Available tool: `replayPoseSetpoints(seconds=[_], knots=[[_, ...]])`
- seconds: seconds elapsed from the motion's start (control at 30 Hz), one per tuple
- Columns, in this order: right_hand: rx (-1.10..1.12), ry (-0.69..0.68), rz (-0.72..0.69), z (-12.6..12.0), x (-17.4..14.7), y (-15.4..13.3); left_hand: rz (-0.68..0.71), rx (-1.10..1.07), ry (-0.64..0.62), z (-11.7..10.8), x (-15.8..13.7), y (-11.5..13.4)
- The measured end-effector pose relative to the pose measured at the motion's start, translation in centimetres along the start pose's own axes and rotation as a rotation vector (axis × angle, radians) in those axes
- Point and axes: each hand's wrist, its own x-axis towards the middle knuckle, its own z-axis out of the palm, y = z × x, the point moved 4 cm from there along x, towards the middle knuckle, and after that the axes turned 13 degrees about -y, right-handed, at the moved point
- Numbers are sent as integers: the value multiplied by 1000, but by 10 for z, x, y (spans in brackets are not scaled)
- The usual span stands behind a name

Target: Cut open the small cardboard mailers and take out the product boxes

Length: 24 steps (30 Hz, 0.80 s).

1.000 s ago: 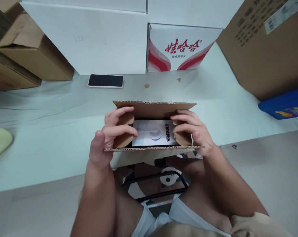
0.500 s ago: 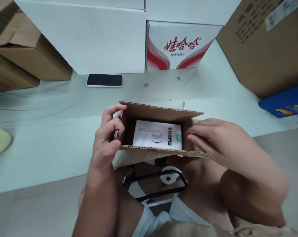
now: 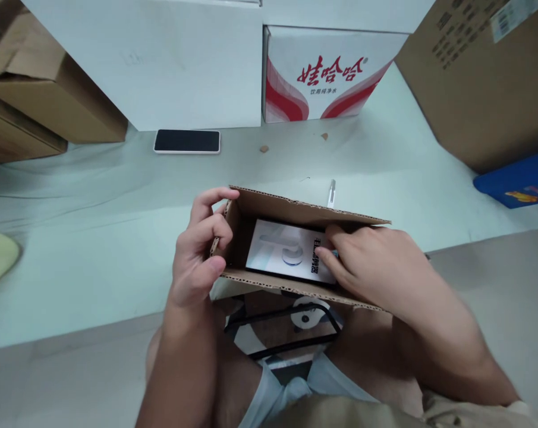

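White box | inside carton | right end under right fingers, grip unclear | left fingers gripping carton wall

An indoor room, whether home or storeroom unclear: boxes crowd the far edge of a cloth-covered desk, a phone before them; pale floor below.

The light here is soft, cool and rather dim. The table pales toward its near side; shadow pools inside the carton. Off to the right the brown box looks stretched, the print on the blue pack fuzzy.
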Motion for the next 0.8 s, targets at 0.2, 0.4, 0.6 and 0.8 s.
replayPoseSetpoints(seconds=[0.2, 0.4, 0.6, 0.8], knots=[[54, -5, 47, 0, 4, 3, -33, 38, 6, 0, -2, -3], [-5, -93, -85, -4, 4, 1, -93, 8, -22, 0, -5, 0], [52, -184, -212, -10, 5, -10, -66, -29, -19, 0, -8, 4], [211, -163, -89, -14, 7, -10, -49, -43, -1, 0, -10, 5]])
